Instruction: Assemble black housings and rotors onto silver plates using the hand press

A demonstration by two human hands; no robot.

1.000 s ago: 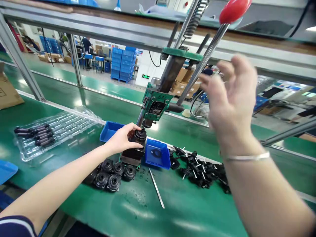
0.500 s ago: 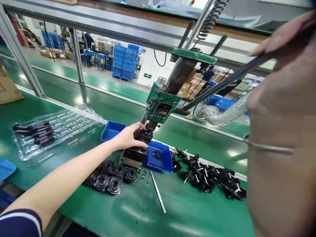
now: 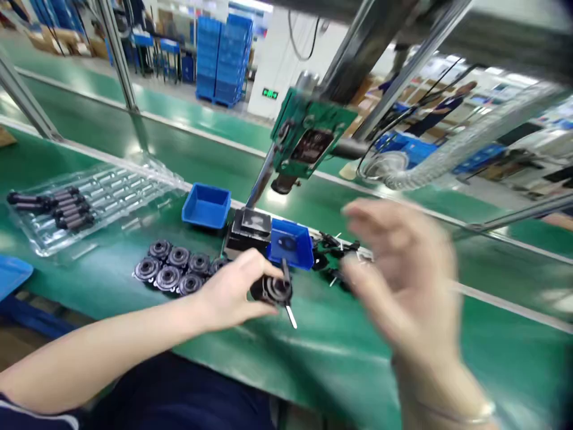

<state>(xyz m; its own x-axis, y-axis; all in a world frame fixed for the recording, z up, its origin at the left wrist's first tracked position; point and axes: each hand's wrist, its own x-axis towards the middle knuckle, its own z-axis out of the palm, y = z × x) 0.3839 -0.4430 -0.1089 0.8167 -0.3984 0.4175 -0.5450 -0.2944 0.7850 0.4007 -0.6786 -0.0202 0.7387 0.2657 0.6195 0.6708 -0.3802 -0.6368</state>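
Closed round a black round motor-like part (image 3: 276, 289), my left hand (image 3: 239, 289) holds it over the bench in front of the press. My right hand (image 3: 398, 269) is in the air to the right, blurred, its fingers apart and nothing in them. The green arbor press (image 3: 311, 140) stands behind, its ram raised above a bare black base block (image 3: 250, 230). Left of my left hand, several similar black round parts (image 3: 168, 276) sit in rows on the green bench. A thin white-metal stick (image 3: 291, 317) lies partly hidden beneath the held part.
Two blue bins (image 3: 206, 206) flank the press base. A clear plastic tray (image 3: 116, 194) with several dark cylinders (image 3: 67, 209) lies at left. Black pieces with white pins (image 3: 331, 254) are heaped behind my right hand. A flexible duct (image 3: 470, 140) and a person (image 3: 443, 110) are farther back.
My left hand has drawn the black part out of the press, toward me. My right hand has let go of the press lever and come down. The view has tilted downward.
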